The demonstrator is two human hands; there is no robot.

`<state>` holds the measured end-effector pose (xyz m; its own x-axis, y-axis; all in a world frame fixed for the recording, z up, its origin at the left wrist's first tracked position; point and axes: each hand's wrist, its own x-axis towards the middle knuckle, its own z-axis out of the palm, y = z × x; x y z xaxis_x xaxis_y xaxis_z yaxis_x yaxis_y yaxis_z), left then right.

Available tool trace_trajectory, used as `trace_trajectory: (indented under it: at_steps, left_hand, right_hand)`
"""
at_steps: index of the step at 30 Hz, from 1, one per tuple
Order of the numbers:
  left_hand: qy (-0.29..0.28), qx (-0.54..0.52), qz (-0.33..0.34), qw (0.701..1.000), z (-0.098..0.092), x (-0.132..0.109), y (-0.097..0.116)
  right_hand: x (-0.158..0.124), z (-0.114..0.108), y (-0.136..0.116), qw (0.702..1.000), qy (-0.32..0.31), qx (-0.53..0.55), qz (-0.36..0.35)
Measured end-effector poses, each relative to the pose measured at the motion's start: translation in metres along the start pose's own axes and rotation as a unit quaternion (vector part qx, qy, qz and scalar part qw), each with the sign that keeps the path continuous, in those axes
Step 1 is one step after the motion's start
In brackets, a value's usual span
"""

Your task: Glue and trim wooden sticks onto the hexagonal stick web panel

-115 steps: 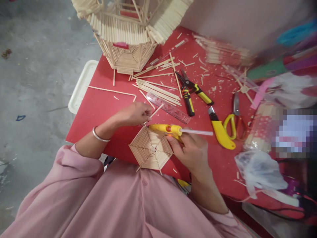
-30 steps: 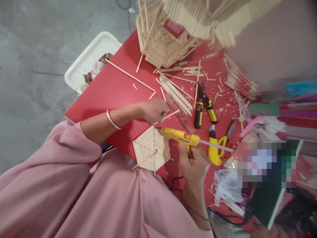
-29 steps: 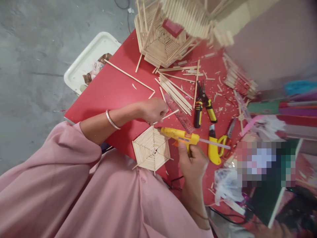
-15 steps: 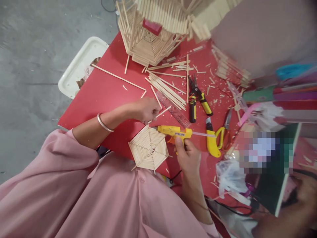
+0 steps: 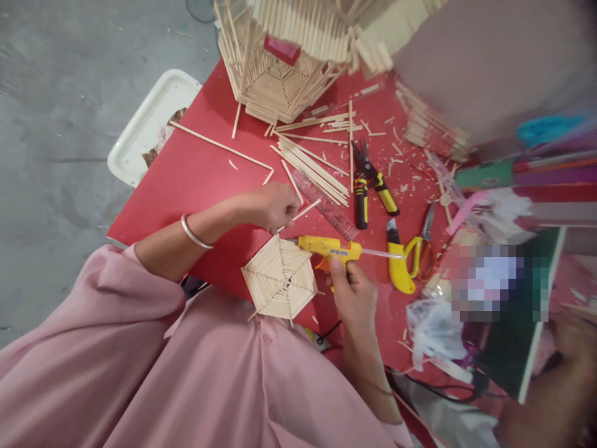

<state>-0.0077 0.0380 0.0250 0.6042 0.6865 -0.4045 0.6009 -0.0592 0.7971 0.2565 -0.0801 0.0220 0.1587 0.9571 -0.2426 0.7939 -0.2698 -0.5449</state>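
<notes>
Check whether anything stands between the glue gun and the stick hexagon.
Nothing visible does. The right hand holds the glue gun, tip near the top corner of the stick hexagon; the left hand is beyond that corner.

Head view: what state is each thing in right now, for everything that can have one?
Left hand: fingers curled at a short stick, grip hidden
Right hand: closed around glue gun
Glue gun: held, glue rod sticking out behind
Hexagonal panel: lying flat, gap at centre
Pliers: lying, jaws spread
Scissors: lying, blades seemingly together
Utility knife: lying, metal tip showing
White plastic bag: crumpled
</notes>
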Motion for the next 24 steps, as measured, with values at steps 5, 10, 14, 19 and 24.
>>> trace_trajectory:
  at_steps: [5, 10, 14, 19, 24]
  left_hand:
    - [-0.002, -0.029, -0.005, 1.0, 0.002, 0.0, -0.002]
    - [-0.008, -0.025, -0.015, 1.0, 0.0, -0.002, 0.001]
    - [-0.015, -0.046, -0.025, 0.999, -0.002, -0.003, 0.003]
    - [-0.017, -0.067, -0.038, 0.997, -0.001, -0.003, 0.003]
    - [-0.017, -0.052, -0.043, 0.998, -0.001, -0.002, 0.003]
  right_hand:
    - [-0.001, -0.005, 0.002, 0.999, 0.027, -0.02, -0.009]
    - [0.001, -0.008, 0.006, 1.0, 0.025, -0.003, -0.002]
    - [0.002, -0.009, 0.01, 0.999, 0.041, -0.008, -0.008]
    - [0.003, -0.011, 0.014, 0.999, 0.046, -0.011, -0.024]
    - [0.004, -0.012, 0.013, 0.998, 0.038, -0.019, -0.041]
